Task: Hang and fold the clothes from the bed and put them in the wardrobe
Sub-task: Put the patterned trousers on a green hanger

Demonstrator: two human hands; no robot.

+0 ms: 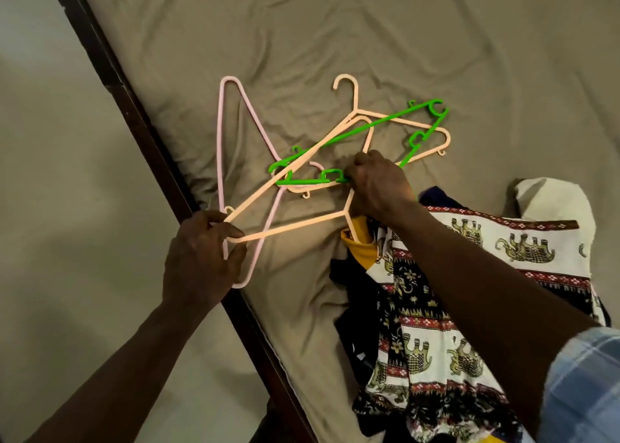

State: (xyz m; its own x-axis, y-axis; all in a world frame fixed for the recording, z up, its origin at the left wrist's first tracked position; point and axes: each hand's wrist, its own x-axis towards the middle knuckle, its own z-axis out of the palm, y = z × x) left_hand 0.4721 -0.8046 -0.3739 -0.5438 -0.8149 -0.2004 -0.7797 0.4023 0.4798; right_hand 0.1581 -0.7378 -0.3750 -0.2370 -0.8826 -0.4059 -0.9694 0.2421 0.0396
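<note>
My left grip (204,254) is closed on the near corner of a peach plastic triangular hanger (295,225), at about 8 o'clock, right over the dark wooden bed frame (110,73). A pale pink plastic hanger (219,140) runs under the same fingers, with its long side pointing to 11 o'clock. My right grip (375,184), just right of centre, is curled on a bright green plastic hanger (369,128) at its near end. The green hanger's long bar crosses a second peach plastic hanger (356,98), whose hook points to 12 o'clock. All four hangers lie tangled on the wrinkled olive-brown bed sheet (369,23). The clothes are heaped on the bed at 4 to 5 o'clock under my right forearm: an elephant-print cloth in white, black and red (469,275), a yellow garment (360,248) touching the first peach hanger's hook, and black fabric (349,281) beside it.
</note>
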